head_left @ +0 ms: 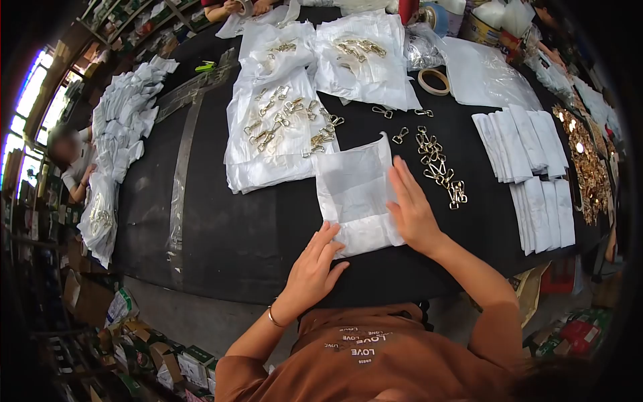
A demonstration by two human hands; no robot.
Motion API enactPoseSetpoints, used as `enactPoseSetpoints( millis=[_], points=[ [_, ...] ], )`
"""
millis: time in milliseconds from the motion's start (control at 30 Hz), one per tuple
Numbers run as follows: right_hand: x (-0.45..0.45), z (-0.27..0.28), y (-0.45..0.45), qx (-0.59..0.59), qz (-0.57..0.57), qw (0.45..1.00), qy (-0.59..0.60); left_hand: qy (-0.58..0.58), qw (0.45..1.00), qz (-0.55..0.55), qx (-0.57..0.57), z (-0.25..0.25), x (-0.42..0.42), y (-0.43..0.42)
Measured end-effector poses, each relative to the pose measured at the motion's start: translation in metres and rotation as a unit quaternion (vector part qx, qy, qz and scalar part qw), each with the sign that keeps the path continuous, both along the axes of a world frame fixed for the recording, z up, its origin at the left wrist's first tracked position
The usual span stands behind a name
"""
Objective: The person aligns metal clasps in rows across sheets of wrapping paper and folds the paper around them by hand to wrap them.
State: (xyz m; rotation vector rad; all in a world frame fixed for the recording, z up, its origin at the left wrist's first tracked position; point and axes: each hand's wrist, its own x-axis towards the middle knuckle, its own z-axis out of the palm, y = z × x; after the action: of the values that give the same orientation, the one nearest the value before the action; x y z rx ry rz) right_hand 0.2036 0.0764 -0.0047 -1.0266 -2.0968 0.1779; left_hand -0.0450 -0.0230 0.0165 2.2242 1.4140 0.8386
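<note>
A white translucent bag [362, 191] lies flat on the black table before me, its lower part folded into a thicker band. My left hand [315, 261] rests at the bag's lower left corner, fingers stretched out. Along the right edge lies my right hand [414, 211], fingers extended and touching the bag. To the right of it is a row of gold snap hooks [437, 164], with a single snap hook [400, 136] near the bag's top. Left of the bag, white sheets of packing [244, 167] bear several loose gold hooks [274, 117].
Folded white packets [529, 144] sit at the right, beside a heap of gold pieces [579, 161]. A tape roll [434, 82] lies at the back. White bundles [120, 120] line the left edge, where another person [74, 161] is. Tape strips [184, 174] cross the table.
</note>
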Motion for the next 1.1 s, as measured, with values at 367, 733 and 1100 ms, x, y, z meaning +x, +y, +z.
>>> enactPoseSetpoints(
  millis=[367, 733, 1100],
  points=[
    [0.024, 0.044, 0.006, -0.306, 0.116, 0.921, -0.211, 0.062, 0.986, -0.073, -0.133, 0.011, -0.024, 0.057],
    [0.011, 0.013, 0.034, 0.083, 0.059, 0.982, -0.156, 0.094, 0.988, -0.040, 0.119, 0.005, -0.016, 0.079],
    [-0.018, 0.000, 0.170, -0.201, 0.141, 0.952, -0.180, 0.003, 0.999, 0.033, -0.018, -0.025, -0.035, 0.171]
  ],
)
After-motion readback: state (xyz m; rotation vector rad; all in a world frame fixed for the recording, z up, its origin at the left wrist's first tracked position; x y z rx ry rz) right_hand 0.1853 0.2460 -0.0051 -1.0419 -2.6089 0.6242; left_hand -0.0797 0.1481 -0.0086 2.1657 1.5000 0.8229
